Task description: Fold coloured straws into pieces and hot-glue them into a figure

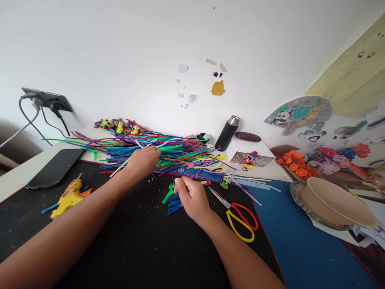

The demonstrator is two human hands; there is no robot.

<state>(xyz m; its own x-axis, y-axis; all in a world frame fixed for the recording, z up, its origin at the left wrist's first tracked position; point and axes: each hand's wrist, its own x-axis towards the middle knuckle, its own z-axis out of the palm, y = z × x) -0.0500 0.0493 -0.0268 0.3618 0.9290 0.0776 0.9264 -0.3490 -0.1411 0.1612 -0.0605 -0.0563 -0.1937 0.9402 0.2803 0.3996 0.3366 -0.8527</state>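
My left hand is closed over a heap of pipe cleaners in blue, green, purple, red and other colours. A white pipe cleaner runs up to that hand, which seems to pinch it; the fingertips are hidden. My right hand is closed above the black mat, thumb against the curled fingers; what it may hold cannot be made out. Just left of it lie short bent green pieces and blue pieces. Scissors with red and yellow handles lie to its right, blades slightly apart.
A yellow glue gun and a black phone lie at the left. Behind the heap stand a dark flask and a white box with a small figure. A bowl and orange flowers are at the right.
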